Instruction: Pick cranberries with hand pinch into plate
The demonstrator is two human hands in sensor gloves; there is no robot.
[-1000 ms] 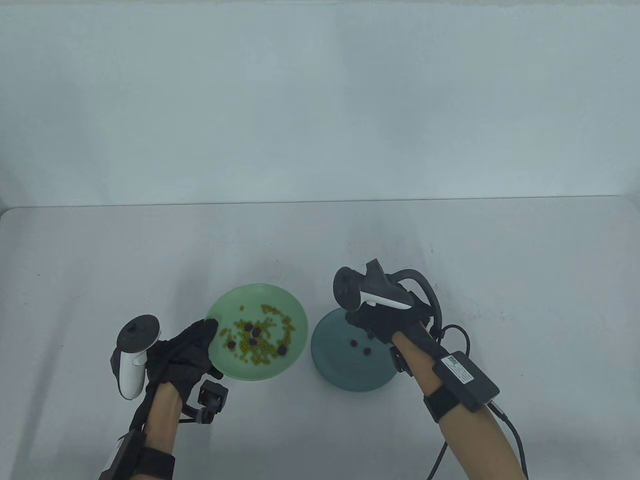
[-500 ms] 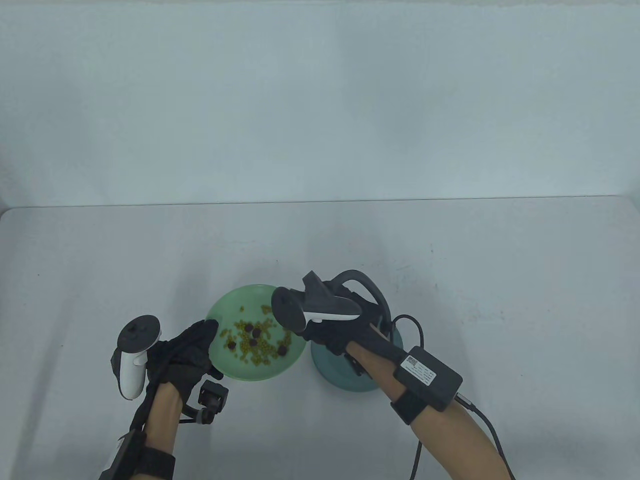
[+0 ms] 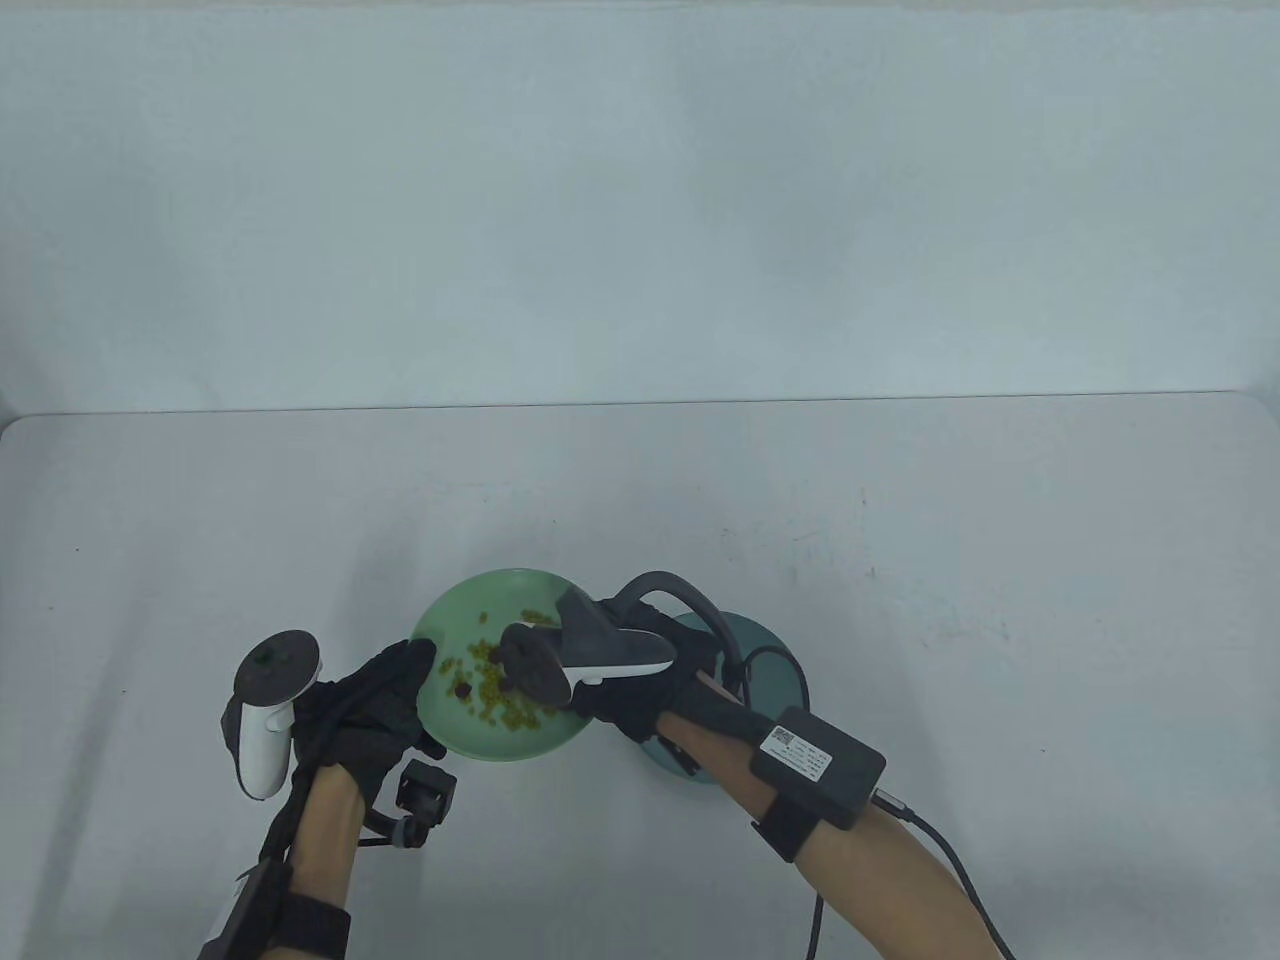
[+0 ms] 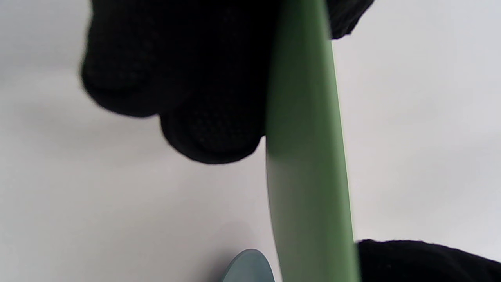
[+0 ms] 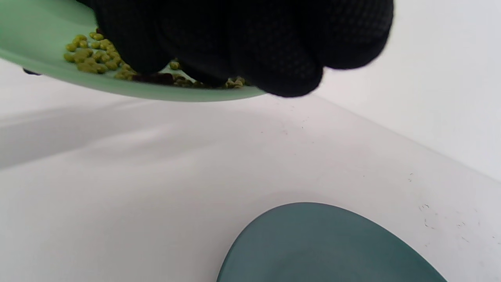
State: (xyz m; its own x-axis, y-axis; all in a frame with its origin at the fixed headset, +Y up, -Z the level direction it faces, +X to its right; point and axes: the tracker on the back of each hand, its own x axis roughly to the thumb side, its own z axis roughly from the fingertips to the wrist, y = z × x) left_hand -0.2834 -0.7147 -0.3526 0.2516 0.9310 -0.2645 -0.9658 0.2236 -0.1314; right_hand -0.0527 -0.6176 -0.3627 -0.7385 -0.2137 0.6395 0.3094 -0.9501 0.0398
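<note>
- The light green plate (image 3: pixel 470 735) is the landmark; it sits on the white table (image 3: pixel 900 520) and holds a scatter of small yellow-green beans (image 3: pixel 497 690) with dark cranberries (image 3: pixel 463 689) mixed in among them.
- The left hand (image 3: pixel 365 705) grips the green plate at its left rim; in the left wrist view the gloved fingers (image 4: pixel 211 133) lie against the plate's (image 4: pixel 309 176) underside, curled round the edge.
- The right hand (image 3: pixel 640 700) reaches over the right half of the green plate, with its tracker hiding part of the beans from the table view.
- In the right wrist view the right hand's fingers (image 5: pixel 274 58) are bunched together and pointed down into the green plate (image 5: pixel 129 92), touching the pile just beside a dark cranberry (image 5: pixel 152 78); whether they pinch a berry I cannot tell.
- The dark teal plate (image 3: pixel 775 650) stands on the table just to the right of the green plate, mostly covered by the right forearm in the table view.
- In the right wrist view the teal plate (image 5: pixel 325 246) lies below and beside the green one; the part in view shows no berries.
</note>
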